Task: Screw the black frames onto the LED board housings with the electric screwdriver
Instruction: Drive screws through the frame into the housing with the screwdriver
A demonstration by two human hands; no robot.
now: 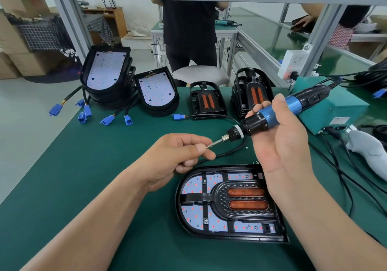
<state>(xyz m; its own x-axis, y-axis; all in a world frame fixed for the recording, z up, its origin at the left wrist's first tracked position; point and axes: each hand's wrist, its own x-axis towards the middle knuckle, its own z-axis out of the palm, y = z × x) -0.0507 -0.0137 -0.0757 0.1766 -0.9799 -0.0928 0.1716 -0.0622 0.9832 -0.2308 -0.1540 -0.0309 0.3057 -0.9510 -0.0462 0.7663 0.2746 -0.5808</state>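
A black D-shaped plastic housing [240,237] lies flat on the green bench mat [104,166] close in front of the person. Its white LED board [193,185], dotted with red, faces up, and a black frame with two orange oval lenses [218,199] is seated on top of it. Above it, the right hand [280,138] grips the blue-and-black electric screwdriver [270,115] round its barrel, fingers curled. The tool lies nearly level with its steel bit [217,142] pointing left. The left hand [180,155] pinches thumb and forefinger together at the very tip of the bit; a screw may sit between them, but it is too small to make out. A tiny loose screw [247,147] lies on the mat just below the screwdriver's collar. Farther back, two more black frames with orange lenses [206,101] stand propped side by side. To their left a single open housing [157,91] leans beside a stack of housings [106,76], whose black cables end in blue connectors [84,113] spread over the mat. At the right sits a teal metal power box [335,107], and a white socket strip [293,63] is fixed to an aluminium frame post [320,38]. Behind the bench are a grey stool [201,75] and a person in black clothes [189,34].
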